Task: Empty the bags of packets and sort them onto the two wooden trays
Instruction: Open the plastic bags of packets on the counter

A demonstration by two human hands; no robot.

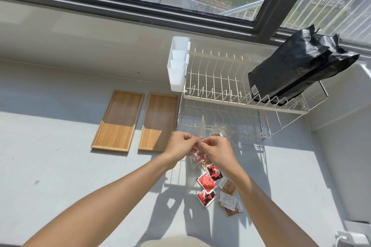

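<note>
On the pale counter by the window, both wooden trays, left tray (118, 120) and right tray (158, 121), lie side by side and bare. Nothing sorted yet. Left hand (179, 143) and right hand (217, 151) pinch the top of a clear bag (201, 130), apparently opening it; some packets show inside. A loose heap of red and brown packets (216, 186) lies below the hands, near the counter's front. Judged early stage: emptying under way, all sorting left. Dish rack (241, 94) stands just beside the right tray, crowding that side. Open counter left of the trays.
</note>
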